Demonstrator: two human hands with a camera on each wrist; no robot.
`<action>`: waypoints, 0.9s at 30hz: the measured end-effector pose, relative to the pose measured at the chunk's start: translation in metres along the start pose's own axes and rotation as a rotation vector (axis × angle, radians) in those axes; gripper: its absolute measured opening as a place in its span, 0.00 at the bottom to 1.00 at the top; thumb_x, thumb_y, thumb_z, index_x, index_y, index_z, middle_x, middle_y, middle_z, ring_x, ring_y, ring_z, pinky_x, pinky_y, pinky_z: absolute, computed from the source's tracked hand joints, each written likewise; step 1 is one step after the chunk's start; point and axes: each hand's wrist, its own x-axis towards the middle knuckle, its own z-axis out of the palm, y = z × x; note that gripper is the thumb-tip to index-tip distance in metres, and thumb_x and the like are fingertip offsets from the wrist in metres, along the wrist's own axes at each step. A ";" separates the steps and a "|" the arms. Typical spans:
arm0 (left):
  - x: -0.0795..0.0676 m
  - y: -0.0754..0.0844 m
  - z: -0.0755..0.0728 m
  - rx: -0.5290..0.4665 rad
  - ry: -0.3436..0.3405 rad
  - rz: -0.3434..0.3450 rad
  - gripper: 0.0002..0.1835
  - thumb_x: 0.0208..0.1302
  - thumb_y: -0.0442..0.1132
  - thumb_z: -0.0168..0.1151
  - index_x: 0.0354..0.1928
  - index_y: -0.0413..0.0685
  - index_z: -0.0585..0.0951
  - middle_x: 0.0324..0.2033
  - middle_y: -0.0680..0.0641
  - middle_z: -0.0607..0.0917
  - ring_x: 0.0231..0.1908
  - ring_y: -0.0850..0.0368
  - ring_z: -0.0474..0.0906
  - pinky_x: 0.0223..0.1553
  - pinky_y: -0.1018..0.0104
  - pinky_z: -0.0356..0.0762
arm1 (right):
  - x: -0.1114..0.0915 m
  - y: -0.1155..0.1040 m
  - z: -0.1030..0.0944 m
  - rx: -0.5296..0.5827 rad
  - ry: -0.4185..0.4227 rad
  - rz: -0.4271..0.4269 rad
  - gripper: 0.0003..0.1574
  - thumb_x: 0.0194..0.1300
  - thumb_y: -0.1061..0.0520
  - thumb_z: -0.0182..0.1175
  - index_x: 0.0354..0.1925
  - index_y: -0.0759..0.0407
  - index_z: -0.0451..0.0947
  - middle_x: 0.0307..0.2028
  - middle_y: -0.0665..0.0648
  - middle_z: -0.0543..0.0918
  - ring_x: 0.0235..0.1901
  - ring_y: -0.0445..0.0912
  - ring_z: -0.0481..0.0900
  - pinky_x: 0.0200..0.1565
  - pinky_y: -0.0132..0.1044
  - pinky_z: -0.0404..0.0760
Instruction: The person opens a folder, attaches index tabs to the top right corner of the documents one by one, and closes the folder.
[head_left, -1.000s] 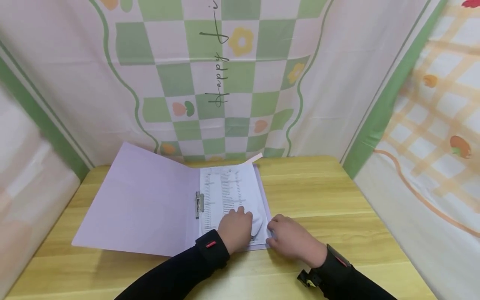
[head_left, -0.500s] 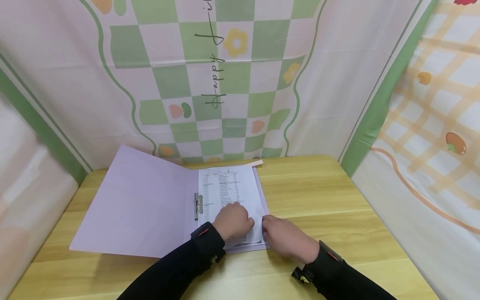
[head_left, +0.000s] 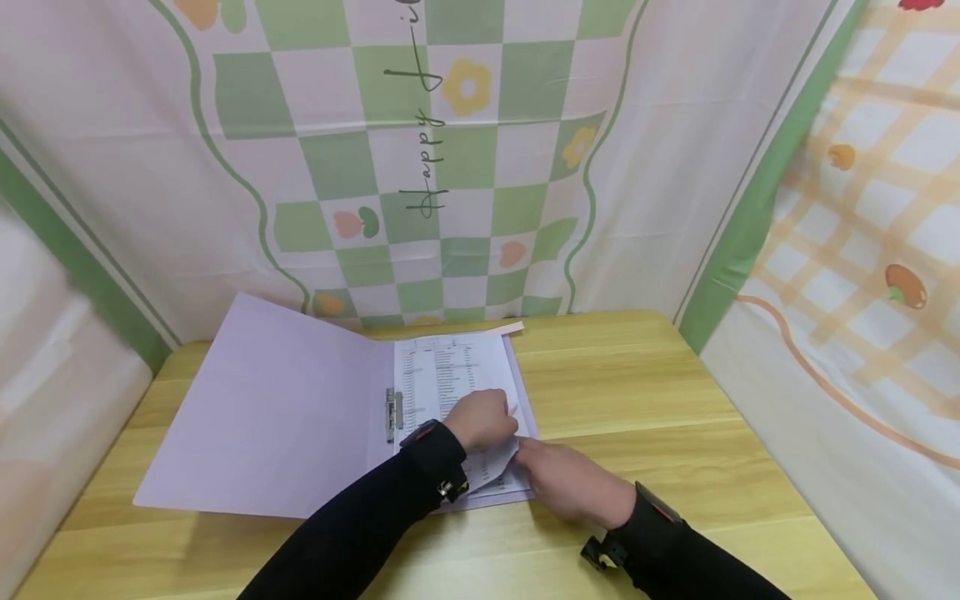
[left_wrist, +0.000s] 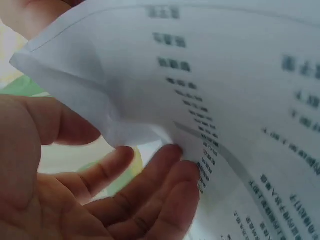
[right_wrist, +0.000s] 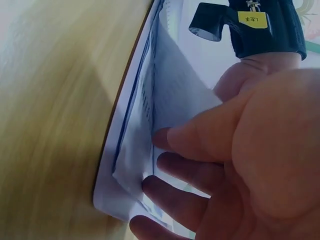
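A lilac folder [head_left: 270,408] lies spread on the wooden table, with printed sheets [head_left: 442,358] stacked on its right side. Near their lower right corner, my left hand [head_left: 480,419] holds the raised edge of a printed sheet [left_wrist: 240,100] with curled fingers. In the left wrist view that sheet bows upward and its corner is bent. Beside it, my right hand [head_left: 570,479] reaches in from the right, its loosely bent fingers [right_wrist: 175,195] touching the papers at the edge. The lower sheets [right_wrist: 137,120] stay on the folder. The left fingertips are partly hidden in the head view.
A metal clip [head_left: 393,414] sits by the folder's spine. A pale paper strip [head_left: 507,328] sticks out at the top of the stack. Patterned cloth [head_left: 465,167] hangs behind the table [head_left: 622,375] and at both sides.
My left hand has moved up and right and lifted the sheet's lower corner, which lay flatter half a second ago. My right hand has shifted slightly left. The pale strip has dropped flatter.
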 end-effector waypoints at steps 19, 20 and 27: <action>0.009 -0.004 0.016 0.366 0.026 0.361 0.08 0.64 0.30 0.62 0.36 0.54 0.78 0.57 0.50 0.73 0.30 0.61 0.75 0.33 0.71 0.74 | 0.003 0.016 -0.004 -0.163 0.018 0.059 0.12 0.71 0.60 0.55 0.49 0.65 0.77 0.38 0.53 0.76 0.33 0.41 0.74 0.36 0.36 0.78; 0.009 -0.005 0.016 0.368 0.023 0.383 0.08 0.64 0.30 0.62 0.34 0.54 0.78 0.54 0.52 0.75 0.31 0.61 0.75 0.34 0.70 0.74 | 0.004 0.016 -0.005 -0.164 0.020 0.056 0.10 0.72 0.60 0.55 0.47 0.64 0.77 0.37 0.52 0.76 0.31 0.40 0.73 0.34 0.35 0.77; 0.010 -0.012 0.016 0.367 -0.005 0.434 0.06 0.66 0.32 0.60 0.36 0.53 0.76 0.27 0.56 0.74 0.29 0.60 0.71 0.35 0.67 0.72 | 0.005 0.017 -0.006 -0.186 -0.015 0.047 0.10 0.71 0.62 0.56 0.48 0.64 0.79 0.41 0.53 0.78 0.35 0.41 0.77 0.38 0.36 0.80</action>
